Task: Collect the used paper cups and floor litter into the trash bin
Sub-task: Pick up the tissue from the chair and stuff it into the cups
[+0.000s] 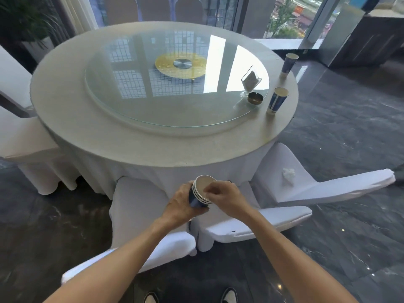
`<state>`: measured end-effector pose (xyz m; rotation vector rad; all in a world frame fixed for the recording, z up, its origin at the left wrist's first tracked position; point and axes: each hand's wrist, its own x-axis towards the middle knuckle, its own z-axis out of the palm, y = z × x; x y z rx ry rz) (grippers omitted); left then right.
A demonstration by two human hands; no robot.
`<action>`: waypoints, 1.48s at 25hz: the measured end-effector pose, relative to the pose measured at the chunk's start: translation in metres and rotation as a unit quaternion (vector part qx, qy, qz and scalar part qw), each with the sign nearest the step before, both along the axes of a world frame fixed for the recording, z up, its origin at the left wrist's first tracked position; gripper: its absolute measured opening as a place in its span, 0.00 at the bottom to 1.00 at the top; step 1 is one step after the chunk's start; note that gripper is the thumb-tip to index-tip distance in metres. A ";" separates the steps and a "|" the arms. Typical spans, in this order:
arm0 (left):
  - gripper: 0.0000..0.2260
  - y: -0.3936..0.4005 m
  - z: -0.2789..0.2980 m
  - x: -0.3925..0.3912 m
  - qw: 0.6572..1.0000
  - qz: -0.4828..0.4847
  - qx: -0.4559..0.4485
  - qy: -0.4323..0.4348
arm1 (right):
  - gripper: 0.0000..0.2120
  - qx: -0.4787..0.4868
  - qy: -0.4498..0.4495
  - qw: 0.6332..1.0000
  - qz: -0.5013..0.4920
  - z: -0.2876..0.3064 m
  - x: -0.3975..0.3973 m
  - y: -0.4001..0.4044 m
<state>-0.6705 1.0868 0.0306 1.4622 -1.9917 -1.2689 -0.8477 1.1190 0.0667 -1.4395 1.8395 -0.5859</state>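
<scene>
A stack of nested blue paper cups (pixel 202 191) is held in front of me, just below the round table's near edge. My left hand (pixel 182 205) wraps around the stack's side. My right hand (pixel 223 196) pinches the rim of the top cup. Two more blue paper cups stand on the table (pixel 105 136) at the right: one (pixel 277 101) beside the glass turntable, another (pixel 289 64) farther back at the rim. A crumpled white tissue (pixel 289 174) lies on the seat of a white-covered chair at the right. No trash bin is in view.
A glass turntable (pixel 175 84) carries a clear napkin holder (pixel 251 80) and a dark ashtray (pixel 255 98). White-covered chairs (pixel 140 206) crowd the table's near side, left and right. Dark marble floor (pixel 338 138) spreads to the right. A potted plant (pixel 28 22) stands far left.
</scene>
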 end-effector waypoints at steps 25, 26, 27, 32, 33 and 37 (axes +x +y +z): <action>0.36 -0.083 -0.196 -0.147 0.976 0.180 0.110 -0.062 | 0.27 0.235 0.185 0.933 0.199 -0.243 -0.212 -0.133; 0.36 -0.088 -0.209 -0.150 0.975 0.180 0.114 -0.064 | 0.28 0.229 0.191 0.930 0.214 -0.262 -0.214 -0.142; 0.37 -0.093 -0.225 -0.153 0.973 0.184 0.120 -0.066 | 0.29 0.227 0.194 0.926 0.229 -0.281 -0.216 -0.149; 0.40 -0.103 -0.289 -0.166 0.970 0.198 0.127 -0.057 | 0.32 0.262 0.197 0.910 0.255 -0.375 -0.217 -0.165; 0.40 -0.104 -0.301 -0.168 0.971 0.200 0.123 -0.054 | 0.33 0.263 0.202 0.907 0.260 -0.392 -0.216 -0.163; 0.39 -0.098 -0.334 -0.173 0.971 0.194 0.128 -0.060 | 0.31 0.227 0.274 0.880 0.315 -0.441 -0.214 -0.146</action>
